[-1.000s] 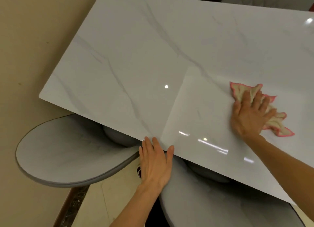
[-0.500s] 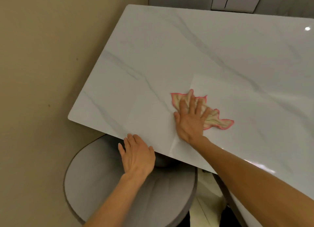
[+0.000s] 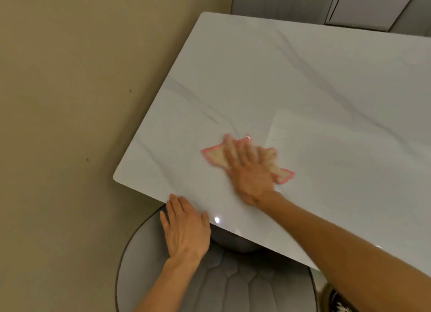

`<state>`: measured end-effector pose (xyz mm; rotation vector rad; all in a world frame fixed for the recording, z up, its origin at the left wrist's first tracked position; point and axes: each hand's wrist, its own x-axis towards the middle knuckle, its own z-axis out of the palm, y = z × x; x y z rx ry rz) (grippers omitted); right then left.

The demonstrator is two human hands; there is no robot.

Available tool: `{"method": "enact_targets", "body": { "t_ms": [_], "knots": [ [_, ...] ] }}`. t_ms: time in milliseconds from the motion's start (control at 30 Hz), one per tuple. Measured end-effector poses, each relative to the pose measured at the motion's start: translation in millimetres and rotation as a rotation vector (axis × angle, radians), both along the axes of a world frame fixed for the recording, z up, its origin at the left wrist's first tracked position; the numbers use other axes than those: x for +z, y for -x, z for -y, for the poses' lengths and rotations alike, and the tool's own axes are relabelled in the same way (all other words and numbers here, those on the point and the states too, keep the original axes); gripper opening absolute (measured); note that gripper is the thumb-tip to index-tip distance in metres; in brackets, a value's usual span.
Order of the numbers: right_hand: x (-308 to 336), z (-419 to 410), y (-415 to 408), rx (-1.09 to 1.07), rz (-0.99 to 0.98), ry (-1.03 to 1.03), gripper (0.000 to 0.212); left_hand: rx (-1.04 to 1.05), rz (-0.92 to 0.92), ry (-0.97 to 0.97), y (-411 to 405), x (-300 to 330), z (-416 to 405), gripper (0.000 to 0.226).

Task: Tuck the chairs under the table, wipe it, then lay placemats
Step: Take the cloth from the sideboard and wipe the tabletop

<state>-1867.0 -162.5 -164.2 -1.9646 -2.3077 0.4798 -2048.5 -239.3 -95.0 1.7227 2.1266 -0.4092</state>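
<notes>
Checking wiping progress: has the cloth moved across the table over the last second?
Yes. The cloth, under the right hand, has swept left along the table, toward its wall-side end.

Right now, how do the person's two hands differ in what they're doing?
The right hand presses flat on the pink-edged cloth well in on the marble table; the left hand lies bare at the table's near edge, above the grey chair. The right looks motion-blurred; the left is sharp. Both have straight fingers.
</notes>
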Motion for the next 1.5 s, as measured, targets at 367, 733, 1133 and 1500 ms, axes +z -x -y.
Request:
{"method": "enact_targets", "body": {
  "t_ms": [367,733,1133,1500],
  "knots": [
    [0.3,-16.3,-95.3,-0.813,0.018,0.025,0.065,0.072,0.016,-0.07,40.3,-22.0,-41.8,0.104],
    [9.3,-96.7,154.3,0.116,-0.018,0.032,0.059,0.025,0.016,-0.035,49.5,-24.0,-44.5,0.116],
    [-2.5,-30.6,105.5,0.42,-0.006,-0.014,0.06,0.004,0.098,0.129,63.7,-9.6,-51.2,0.105],
    [16.9,3.9,-122.0,-0.373,0.126,0.1,0.059,0.027,0.117,-0.045,34.0,-8.0,-45.0,0.085]
  ]
}}
